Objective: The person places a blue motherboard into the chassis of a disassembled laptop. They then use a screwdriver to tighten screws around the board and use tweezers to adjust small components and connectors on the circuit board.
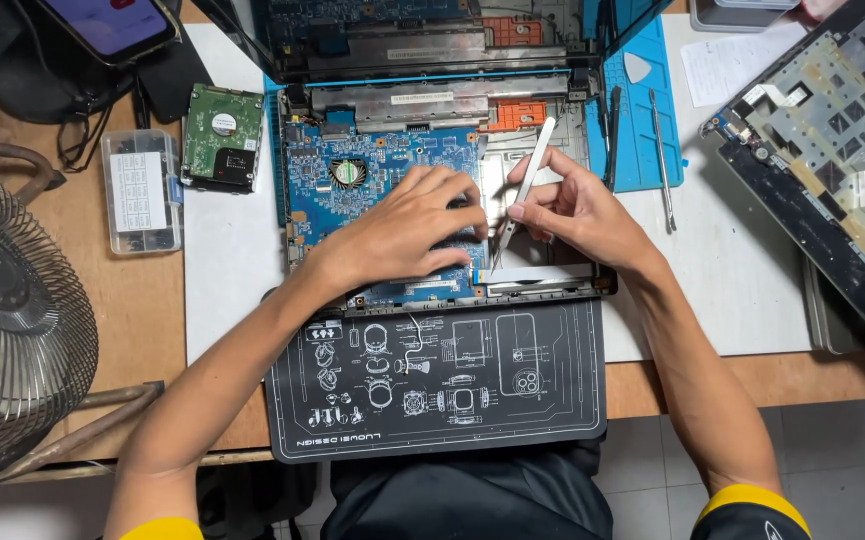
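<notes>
On wooden bench [72,300], white sheet [732,270], grey floor [832,450].

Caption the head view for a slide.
Left hand steadies a blue laptop motherboard while right hand works tweezers at its edge.

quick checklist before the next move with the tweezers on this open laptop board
1. Grip on the tweezers: ok, right hand pinches them, tips pointing down toward the board's lower edge.
2. Board steadied: ok, left hand lies flat on the blue motherboard.
3. Tweezer tips in clear sight: cannot tell, the spot at the tips is too small to read.
4. Spare tools out of the way: ok, metal pry tools lie on the blue mat, apart from both hands.
5. Loose hard drive: ok, it sits left of the laptop beside the clear parts box.
</notes>
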